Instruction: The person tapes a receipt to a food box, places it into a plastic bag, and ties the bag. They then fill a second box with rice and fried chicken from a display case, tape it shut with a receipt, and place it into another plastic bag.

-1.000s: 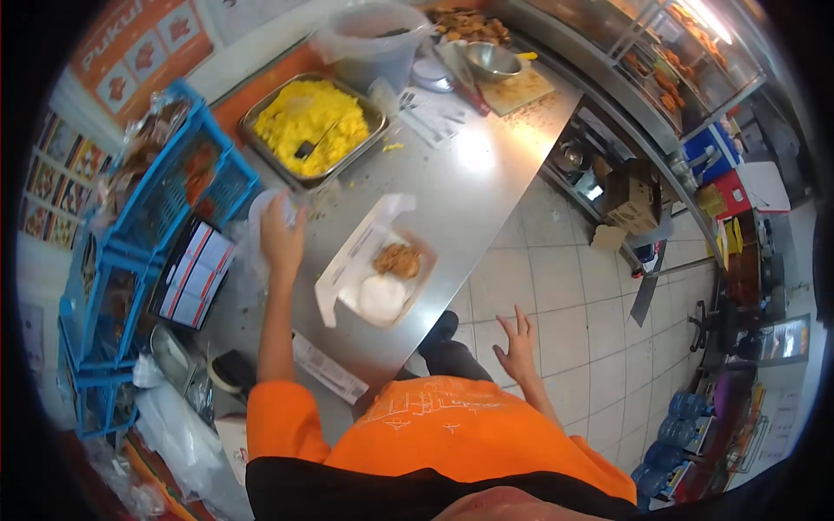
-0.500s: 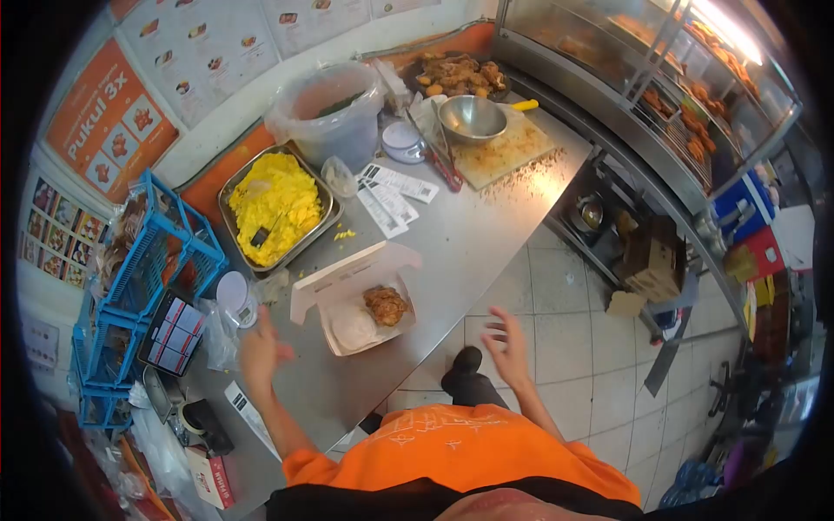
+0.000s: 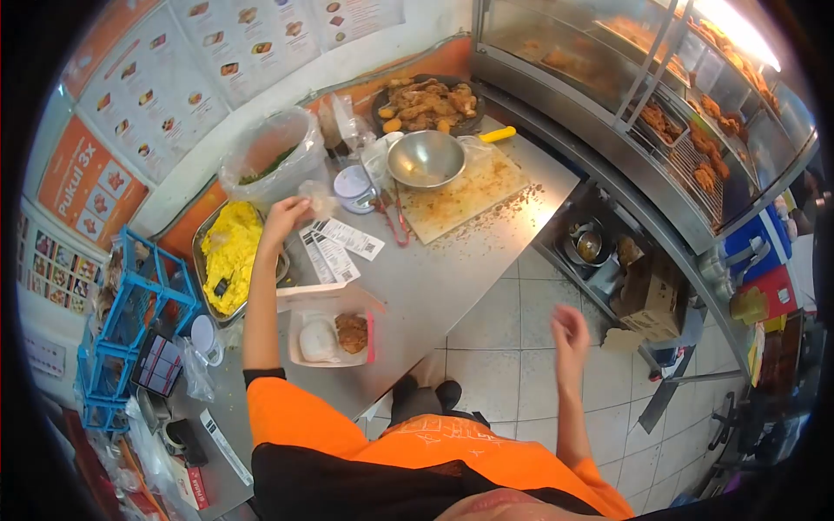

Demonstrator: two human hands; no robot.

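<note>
My left hand (image 3: 285, 217) reaches across the steel table, its fingers pinched at a small clear plastic bag (image 3: 318, 201) beside the white round scale (image 3: 354, 185). Below that arm's reach, an open cardboard box (image 3: 330, 304) holds a piece of fried chicken (image 3: 352, 333) and a pale rounded portion (image 3: 319, 339). Yellow rice (image 3: 230, 252) fills a metal tray just left of my left forearm. Over the floor at the right, my right hand (image 3: 569, 334) is raised, touching nothing, with its fingers loosely curled and partly blurred.
Paper slips (image 3: 334, 250) lie near red-handled tongs (image 3: 398, 217). A metal bowl (image 3: 426, 159) rests on a crumb-covered cutting board (image 3: 473, 193). Behind are a plastic-lined tub (image 3: 282, 169) and a pan of fried chicken (image 3: 430, 104). Blue baskets (image 3: 139, 295) stand at the left.
My left hand has moved forward from beside the box to the small plastic bag. My right hand has shifted right. The view has shifted too.
</note>
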